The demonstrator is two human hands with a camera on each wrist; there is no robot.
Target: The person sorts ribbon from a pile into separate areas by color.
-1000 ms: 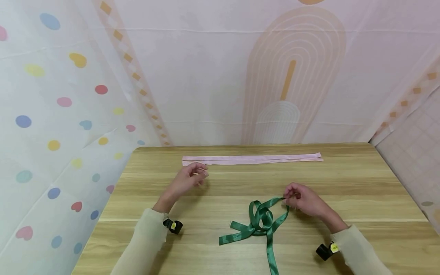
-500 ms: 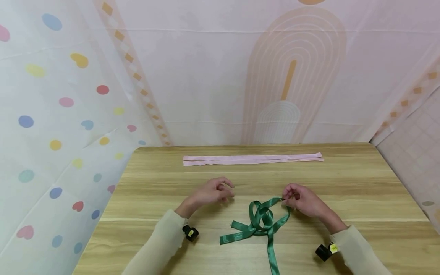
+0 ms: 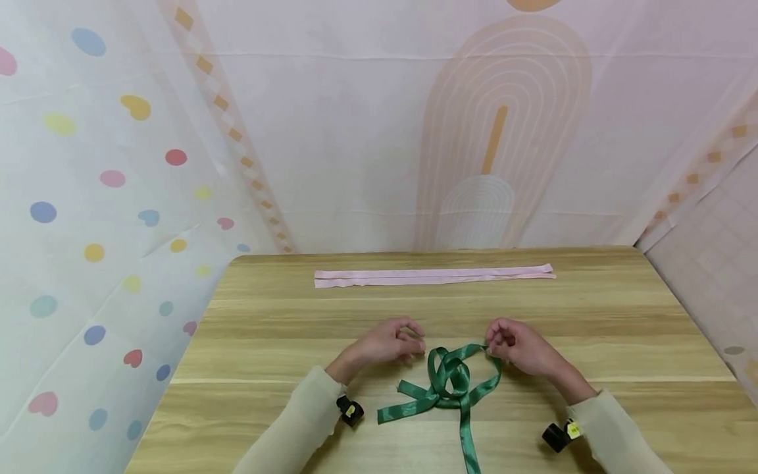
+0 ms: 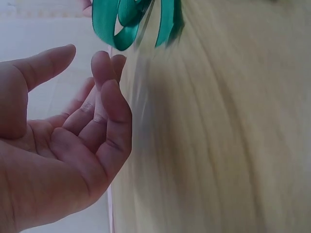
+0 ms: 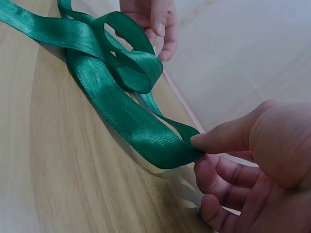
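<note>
your right hand (image 3: 521, 345) is pinching the far loop of the green ribbon (image 3: 451, 385), which is lying knotted on the tabletop (image 3: 622, 316) in front of you. your left hand (image 3: 391, 341) is hovering just beside it, fingers loosely curled, grasping nothing. a pink ribbon (image 3: 435, 275) is lying flat along the far edge.

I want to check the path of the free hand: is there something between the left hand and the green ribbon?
Nothing visible. Only bare table lies between the left hand and the green ribbon; the right hand already pinches its loop.
</note>
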